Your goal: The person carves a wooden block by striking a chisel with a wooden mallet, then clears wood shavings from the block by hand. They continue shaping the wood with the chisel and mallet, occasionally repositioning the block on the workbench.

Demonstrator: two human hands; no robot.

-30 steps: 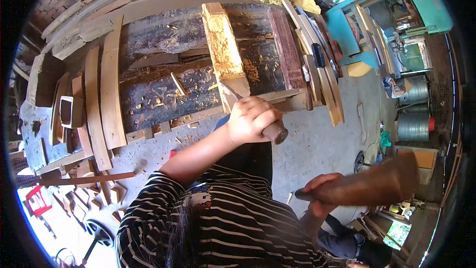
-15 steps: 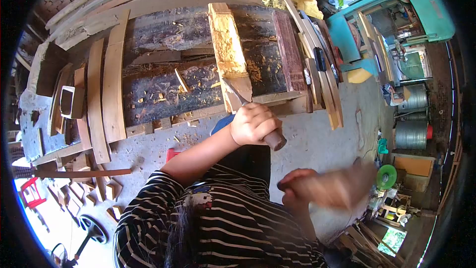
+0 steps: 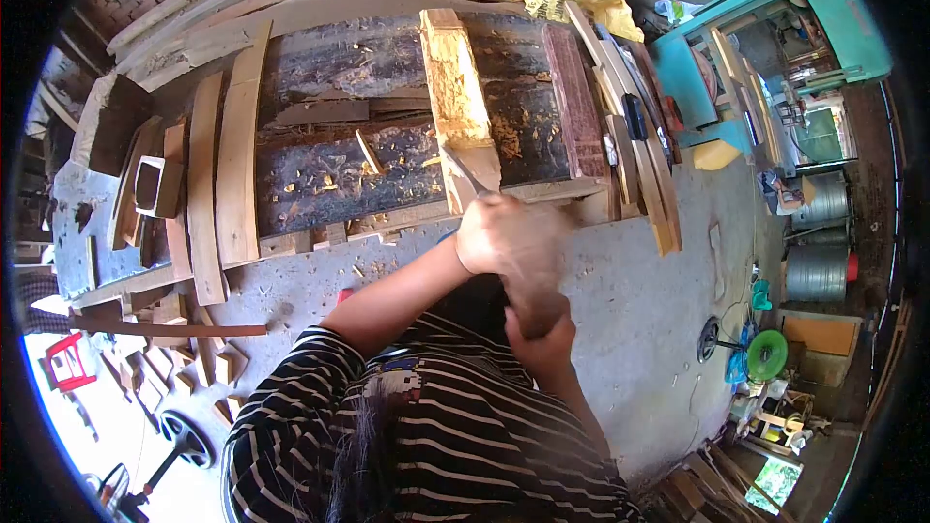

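Note:
My left hand (image 3: 489, 235) is wrapped round the handle of a chisel, its fingers closed. The chisel blade (image 3: 465, 172) slants down onto a pale wooden beam (image 3: 460, 102), whose upper face is roughly chipped away. My right hand (image 3: 544, 344) grips a wooden mallet (image 3: 533, 295), smeared by motion. The mallet is up against the back of the left hand's grip, where the chisel handle ends; blur hides whether they touch. The beam lies across a dark workbench (image 3: 329, 179) scattered with wood chips.
Long boards (image 3: 238, 150) lie on the bench's left side, beside a hollow wooden block (image 3: 155, 186). A reddish plank (image 3: 573, 102) and several strips (image 3: 651, 174) lie at right. Offcuts (image 3: 160, 368) litter the floor at left. A teal machine (image 3: 833, 24) stands at far right.
The mallet has swung from the lower right, inward to the chisel handle, and my right hand moved left with it. My left hand keeps its hold on the chisel; the view shifted slightly.

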